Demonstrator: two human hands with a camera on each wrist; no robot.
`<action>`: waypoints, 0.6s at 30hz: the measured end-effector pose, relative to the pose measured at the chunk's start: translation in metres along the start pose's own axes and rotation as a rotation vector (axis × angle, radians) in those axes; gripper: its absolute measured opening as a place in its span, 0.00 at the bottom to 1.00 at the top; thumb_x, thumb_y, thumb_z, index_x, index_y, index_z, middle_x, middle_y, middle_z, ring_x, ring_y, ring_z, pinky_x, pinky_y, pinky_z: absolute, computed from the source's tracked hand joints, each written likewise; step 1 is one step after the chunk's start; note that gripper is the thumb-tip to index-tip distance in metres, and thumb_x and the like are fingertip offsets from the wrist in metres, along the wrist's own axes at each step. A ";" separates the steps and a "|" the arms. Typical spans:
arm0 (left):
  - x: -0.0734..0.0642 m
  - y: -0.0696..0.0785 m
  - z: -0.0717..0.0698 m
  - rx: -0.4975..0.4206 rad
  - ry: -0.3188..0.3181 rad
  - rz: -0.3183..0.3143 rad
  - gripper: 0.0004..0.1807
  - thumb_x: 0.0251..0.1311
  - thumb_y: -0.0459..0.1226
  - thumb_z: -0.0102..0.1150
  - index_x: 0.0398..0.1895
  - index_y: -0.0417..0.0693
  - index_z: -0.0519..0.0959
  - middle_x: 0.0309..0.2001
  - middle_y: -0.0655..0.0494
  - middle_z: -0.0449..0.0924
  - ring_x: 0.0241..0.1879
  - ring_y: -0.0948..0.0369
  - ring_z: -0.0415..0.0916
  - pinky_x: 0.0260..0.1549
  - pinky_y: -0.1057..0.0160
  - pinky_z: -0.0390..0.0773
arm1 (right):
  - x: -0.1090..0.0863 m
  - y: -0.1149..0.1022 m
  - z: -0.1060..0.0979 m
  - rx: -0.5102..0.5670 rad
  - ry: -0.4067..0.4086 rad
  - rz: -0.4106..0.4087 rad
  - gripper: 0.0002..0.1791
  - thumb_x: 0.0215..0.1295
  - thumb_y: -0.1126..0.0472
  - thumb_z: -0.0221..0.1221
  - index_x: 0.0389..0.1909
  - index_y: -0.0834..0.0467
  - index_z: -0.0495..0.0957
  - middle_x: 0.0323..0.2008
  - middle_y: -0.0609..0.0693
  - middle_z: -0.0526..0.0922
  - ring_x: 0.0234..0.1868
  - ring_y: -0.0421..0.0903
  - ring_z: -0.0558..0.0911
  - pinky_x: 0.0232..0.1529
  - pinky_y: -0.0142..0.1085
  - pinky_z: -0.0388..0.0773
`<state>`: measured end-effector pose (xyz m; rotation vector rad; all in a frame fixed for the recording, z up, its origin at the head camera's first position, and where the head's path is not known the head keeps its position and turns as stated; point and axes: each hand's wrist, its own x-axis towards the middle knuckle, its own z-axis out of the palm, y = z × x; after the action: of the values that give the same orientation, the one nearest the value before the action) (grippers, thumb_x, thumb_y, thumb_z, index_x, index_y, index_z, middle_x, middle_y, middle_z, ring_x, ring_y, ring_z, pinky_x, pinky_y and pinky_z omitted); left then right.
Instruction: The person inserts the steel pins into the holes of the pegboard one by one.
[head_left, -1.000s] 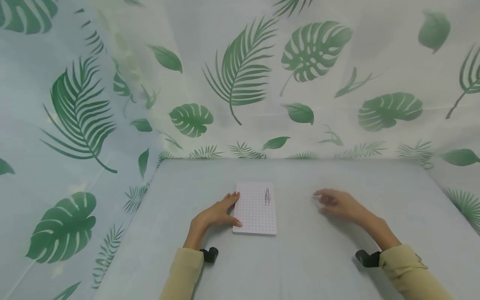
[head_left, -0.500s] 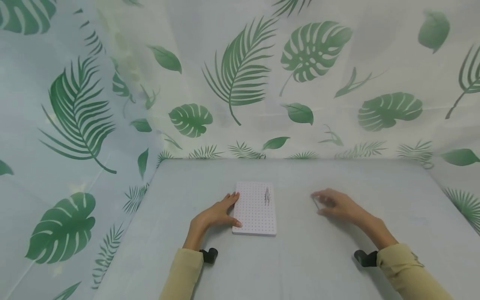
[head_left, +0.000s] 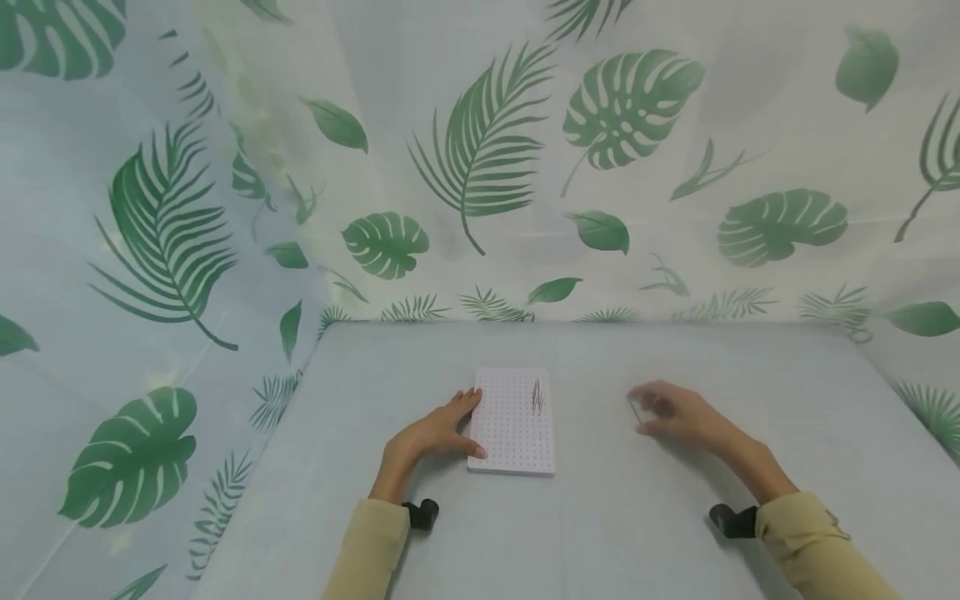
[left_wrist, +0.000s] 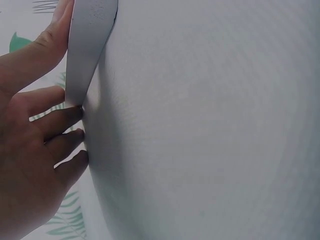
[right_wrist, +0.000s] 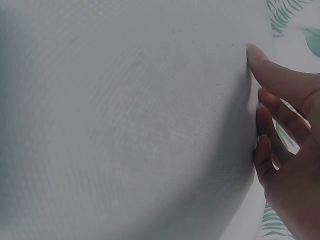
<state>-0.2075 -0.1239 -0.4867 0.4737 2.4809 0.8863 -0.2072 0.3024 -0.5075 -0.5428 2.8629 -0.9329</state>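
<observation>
A white board (head_left: 512,433) with rows of small holes lies flat on the table. Several thin dark strokes, like slim sticks, show near its far right corner. Along the board's left side, my left hand (head_left: 438,432) is spread, thumb resting on the near left corner and fingertips at the edge farther back. In the left wrist view, the board's side (left_wrist: 90,45) rises beside the thumb. To the right of the board, my right hand (head_left: 678,415) pinches a thin dark stick (head_left: 634,408) between thumb and forefinger, low over the table. The right wrist view hides this stick.
A pale cloth covers the table (head_left: 600,533). White curtains (head_left: 517,192) with green leaf prints stand behind it and on both sides. A black wrist camera (head_left: 425,514) sits at the left cuff, another (head_left: 731,521) at the right.
The thin stick has turned slightly between my right fingertips. My left hand and the board keep their places, while the whole head view shifts slightly.
</observation>
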 end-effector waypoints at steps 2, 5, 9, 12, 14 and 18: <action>0.001 0.001 0.000 0.004 0.001 0.002 0.57 0.55 0.44 0.77 0.83 0.45 0.52 0.83 0.46 0.47 0.83 0.48 0.39 0.79 0.42 0.48 | 0.000 0.001 -0.002 0.006 0.004 -0.007 0.29 0.56 0.58 0.74 0.58 0.62 0.80 0.47 0.56 0.85 0.50 0.58 0.82 0.56 0.58 0.79; 0.000 0.002 0.001 -0.008 0.007 0.000 0.57 0.54 0.43 0.77 0.83 0.44 0.52 0.83 0.45 0.47 0.83 0.47 0.40 0.79 0.41 0.49 | 0.000 0.002 -0.002 0.010 0.008 -0.014 0.28 0.56 0.57 0.74 0.57 0.61 0.80 0.47 0.56 0.85 0.50 0.57 0.83 0.55 0.57 0.80; -0.001 0.003 0.001 -0.020 0.012 0.000 0.57 0.54 0.43 0.77 0.83 0.44 0.52 0.83 0.45 0.47 0.83 0.47 0.40 0.79 0.41 0.48 | -0.001 0.002 -0.003 0.002 0.003 -0.006 0.30 0.56 0.56 0.74 0.58 0.62 0.80 0.47 0.56 0.85 0.50 0.58 0.82 0.55 0.58 0.79; 0.000 0.003 0.001 -0.014 0.015 0.010 0.57 0.54 0.43 0.77 0.83 0.44 0.52 0.83 0.45 0.47 0.83 0.47 0.40 0.79 0.41 0.49 | -0.001 0.001 -0.003 0.009 0.007 0.019 0.29 0.56 0.57 0.74 0.58 0.62 0.80 0.48 0.57 0.85 0.51 0.59 0.82 0.55 0.58 0.79; 0.000 0.002 0.001 -0.009 0.010 0.012 0.57 0.54 0.44 0.77 0.83 0.44 0.52 0.83 0.45 0.47 0.83 0.47 0.40 0.79 0.41 0.49 | -0.002 0.000 -0.003 0.019 0.010 0.028 0.28 0.56 0.57 0.74 0.57 0.62 0.80 0.48 0.58 0.85 0.51 0.59 0.82 0.55 0.58 0.79; 0.000 0.002 -0.001 0.002 0.009 0.008 0.57 0.54 0.44 0.77 0.83 0.45 0.52 0.83 0.45 0.47 0.83 0.47 0.40 0.79 0.41 0.49 | -0.002 -0.001 -0.003 0.022 0.030 0.010 0.27 0.55 0.59 0.75 0.54 0.63 0.80 0.46 0.57 0.85 0.48 0.57 0.83 0.52 0.54 0.81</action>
<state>-0.2076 -0.1229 -0.4852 0.4817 2.4902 0.8915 -0.2058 0.3039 -0.5046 -0.5166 2.8752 -0.9785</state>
